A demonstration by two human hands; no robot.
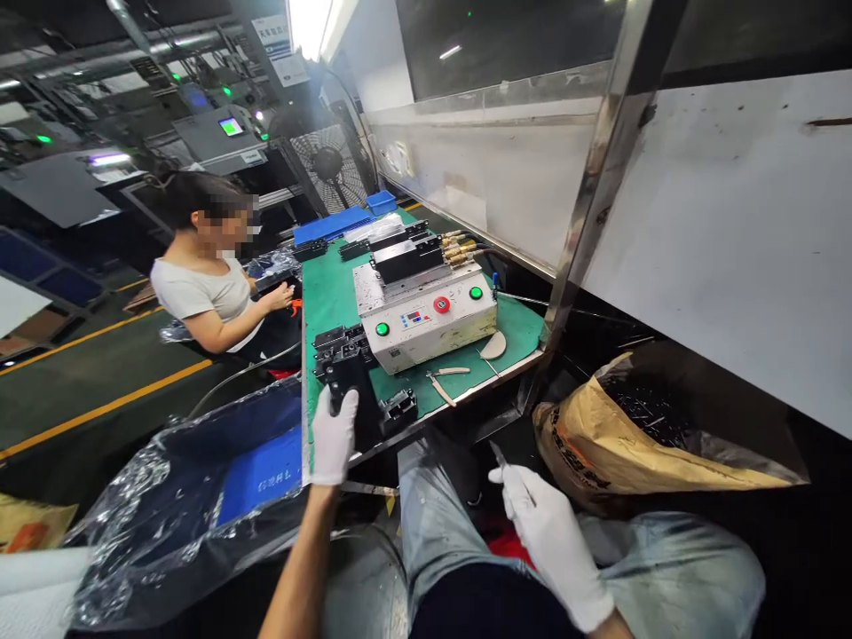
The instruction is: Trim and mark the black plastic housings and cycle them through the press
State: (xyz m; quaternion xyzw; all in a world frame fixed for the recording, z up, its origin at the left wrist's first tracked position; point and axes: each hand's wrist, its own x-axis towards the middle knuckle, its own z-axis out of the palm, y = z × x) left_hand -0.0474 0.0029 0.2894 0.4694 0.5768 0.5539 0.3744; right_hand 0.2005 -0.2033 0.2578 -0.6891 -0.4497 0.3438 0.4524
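Note:
My left hand (334, 437), in a white glove, grips a long black plastic part (352, 390) at the table's front left corner. Thumb and fingers lie on opposite sides of the part. Just beyond it, more black plastic parts (333, 339) lie in a heap. To its right, near the edge, rests another black part (399, 406). Over my lap, my gloved right hand (532, 508) is closed on a knife (498, 454), whose narrow pointed blade sticks out past the fingers. The knife's handle is hidden in the glove.
A white machine (432, 324) with green and red buttons stands on the green table (326, 293). Pliers (445, 380) lie before it. An open sack (586, 435) of black scraps stands right; a film-lined bin (179, 470) left. A co-worker (206, 284) sits beyond the table's left side.

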